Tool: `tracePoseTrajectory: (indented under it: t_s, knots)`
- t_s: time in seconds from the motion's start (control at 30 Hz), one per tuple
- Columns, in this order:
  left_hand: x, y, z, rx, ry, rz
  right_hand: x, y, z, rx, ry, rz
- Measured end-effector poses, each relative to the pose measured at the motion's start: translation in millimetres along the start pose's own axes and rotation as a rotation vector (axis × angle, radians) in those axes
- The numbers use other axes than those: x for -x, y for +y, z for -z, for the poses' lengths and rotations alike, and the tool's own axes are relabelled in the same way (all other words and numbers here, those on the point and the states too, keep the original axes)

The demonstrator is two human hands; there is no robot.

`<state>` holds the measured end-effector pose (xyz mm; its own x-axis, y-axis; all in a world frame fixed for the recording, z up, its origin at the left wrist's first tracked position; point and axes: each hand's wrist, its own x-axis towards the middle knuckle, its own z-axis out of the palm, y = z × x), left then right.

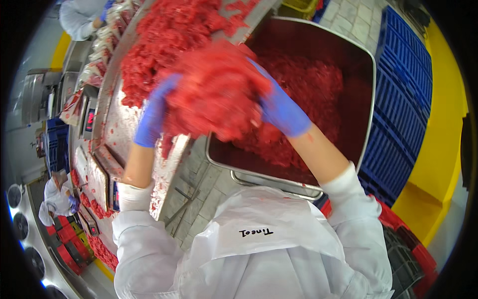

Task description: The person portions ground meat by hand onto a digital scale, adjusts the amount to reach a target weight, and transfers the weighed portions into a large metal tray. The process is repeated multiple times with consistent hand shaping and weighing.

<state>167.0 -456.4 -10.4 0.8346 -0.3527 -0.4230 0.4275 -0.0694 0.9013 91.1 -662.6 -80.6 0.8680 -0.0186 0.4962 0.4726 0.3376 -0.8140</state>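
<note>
Between my two blue-gloved hands is a large clump of raw ground meat (214, 93), blurred by motion. My left hand (155, 108) grips its left side, over the edge of the steel table (119, 123). My right hand (280, 101) holds the right side, with its fingers partly hidden by the meat. Under and beside my right hand stands a deep steel tub (368, 101) with more ground meat (306, 86) in it. A big heap of ground meat (168, 33) lies on the table just beyond my left hand.
Scales (89, 116) and filled plastic bags (101, 52) line the table's far side. Two people in white work there, one at the top left (76, 18), one farther down (56, 198). Blue plastic pallets (399, 93) stand right of the tub; red crates (407, 231) are at lower right.
</note>
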Motion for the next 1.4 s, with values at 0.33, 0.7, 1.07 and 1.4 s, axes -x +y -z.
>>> tracePoseTrajectory:
  t_s: [0.33, 0.7, 1.07, 1.4]
  knots:
    - [-56, 33, 60, -0.383, 0.313, -0.576, -71, 50, -9, -0.530, 0.282, -0.507]
    - [-65, -398, -143, -0.959, -0.817, 0.230, 436, 184, 187, 0.323, 0.609, -1.182]
    - [-473, -428, -51, -1.564, -0.169, -0.344, 120, 467, 300, 0.841, 0.032, -0.609]
    - [-455, -528, -23, -0.811, -0.422, 0.496, 182, 565, 329, 0.909, -0.346, -1.158]
